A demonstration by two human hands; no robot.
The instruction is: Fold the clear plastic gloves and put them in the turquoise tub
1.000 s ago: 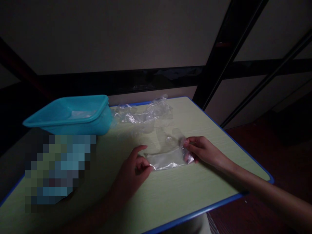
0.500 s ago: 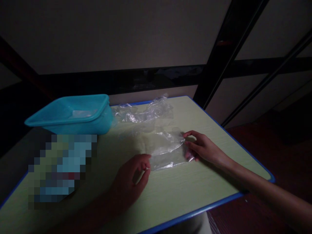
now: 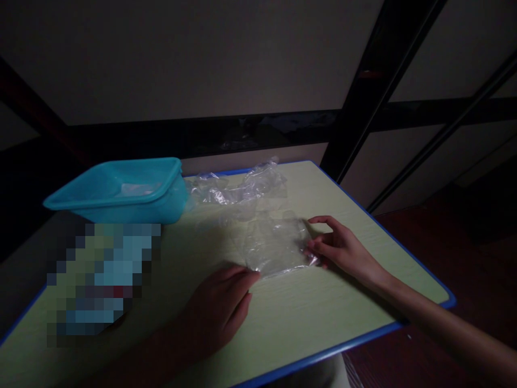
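Note:
A clear plastic bag [image 3: 278, 242] lies spread on the table in front of me, its near edge creased and shiny. My right hand [image 3: 343, 248] pinches the bag's right edge between thumb and fingers, with the index finger lifted off and stretched out. At the near left corner, the fingertips of my left hand [image 3: 222, 302] touch the bag. That hand's fingers are extended and its thumb sits a little apart below them. Behind this bag, more crumpled clear plastic [image 3: 242, 188] rests on the tabletop.
A turquoise plastic basket [image 3: 121, 202] stands at the back left, with something pale inside. In front of it is a blurred-out, pixelated item [image 3: 109, 275]. The pale table [image 3: 307, 328] has a blue rim. Dark-framed panels [image 3: 210, 64] rise behind it.
The bag's near edge has flattened and its folded strip no longer shows. My left fingers have straightened toward the corner. My right index finger has lifted away from the bag.

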